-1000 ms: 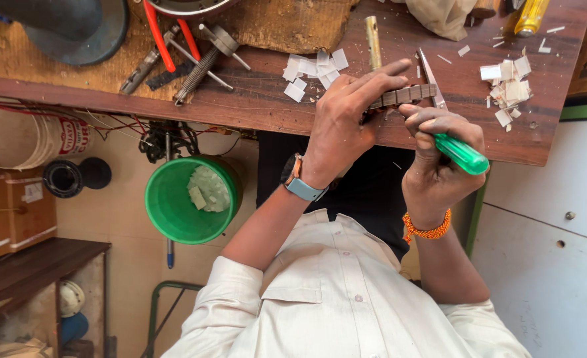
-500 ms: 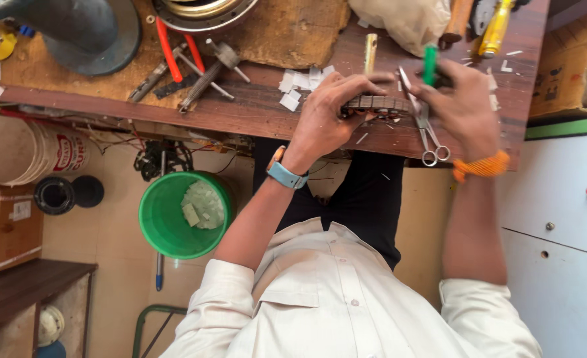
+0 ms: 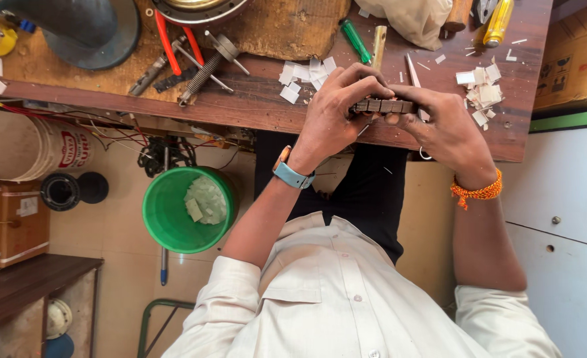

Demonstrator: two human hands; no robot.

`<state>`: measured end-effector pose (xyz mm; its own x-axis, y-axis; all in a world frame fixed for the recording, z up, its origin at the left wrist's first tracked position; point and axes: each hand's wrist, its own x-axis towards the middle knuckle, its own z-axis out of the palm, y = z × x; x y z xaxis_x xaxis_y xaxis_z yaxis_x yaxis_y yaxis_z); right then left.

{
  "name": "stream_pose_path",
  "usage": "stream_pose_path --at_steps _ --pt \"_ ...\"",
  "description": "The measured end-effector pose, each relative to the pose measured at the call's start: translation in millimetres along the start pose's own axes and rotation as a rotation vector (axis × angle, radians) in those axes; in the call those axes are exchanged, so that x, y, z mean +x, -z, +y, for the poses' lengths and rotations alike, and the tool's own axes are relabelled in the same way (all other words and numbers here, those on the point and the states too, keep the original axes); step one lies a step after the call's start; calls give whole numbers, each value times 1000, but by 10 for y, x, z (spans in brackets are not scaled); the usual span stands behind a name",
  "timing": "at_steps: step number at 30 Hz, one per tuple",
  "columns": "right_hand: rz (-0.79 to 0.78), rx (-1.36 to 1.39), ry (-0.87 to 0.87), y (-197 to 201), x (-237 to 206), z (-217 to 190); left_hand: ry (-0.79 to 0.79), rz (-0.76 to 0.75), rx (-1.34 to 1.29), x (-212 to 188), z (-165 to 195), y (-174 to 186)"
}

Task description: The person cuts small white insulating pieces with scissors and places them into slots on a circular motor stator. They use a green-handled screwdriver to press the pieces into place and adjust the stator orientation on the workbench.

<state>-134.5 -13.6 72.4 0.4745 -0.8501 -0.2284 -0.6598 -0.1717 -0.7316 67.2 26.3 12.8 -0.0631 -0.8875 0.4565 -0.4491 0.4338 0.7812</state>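
My left hand (image 3: pixel 336 109), with a blue-strapped watch on its wrist, and my right hand (image 3: pixel 442 126), with an orange thread band, both grip a dark, segmented bar (image 3: pixel 385 105) at the front edge of the wooden workbench (image 3: pixel 260 109). The left fingers curl over the bar's left end; the right fingers pinch its right end. A green-handled screwdriver (image 3: pixel 356 40) lies on the bench just beyond the left hand. Scissors (image 3: pixel 414 71) lie partly under the right hand. White paper scraps (image 3: pixel 305 75) are scattered beside both hands.
Red-handled pliers (image 3: pixel 169 41), metal tools (image 3: pixel 207 66) and a wooden block (image 3: pixel 287 26) lie on the bench's left. A green bucket (image 3: pixel 174 212) and a white bucket (image 3: pixel 25 146) stand on the floor below. White cabinet (image 3: pixel 565 199) at right, yellow tool (image 3: pixel 497 23) at far right.
My right hand set the green-handled screwdriver down on the bench and came back to the dark bar. Both hands now hold the bar; the left hand stayed on it.
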Motion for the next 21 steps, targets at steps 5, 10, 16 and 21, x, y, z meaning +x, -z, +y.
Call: stream_pose_path --at_steps 5,10,16,21 --pt "-48 127 105 18 -21 -124 -82 60 -51 0 21 17" --pt "-127 141 89 87 -81 -188 -33 1 -8 -34 114 -17" --pt "-94 83 -36 61 -156 -266 -82 -15 40 -17 138 -33" --pt "-53 2 2 18 -131 -317 -56 -10 55 -16 95 -62"
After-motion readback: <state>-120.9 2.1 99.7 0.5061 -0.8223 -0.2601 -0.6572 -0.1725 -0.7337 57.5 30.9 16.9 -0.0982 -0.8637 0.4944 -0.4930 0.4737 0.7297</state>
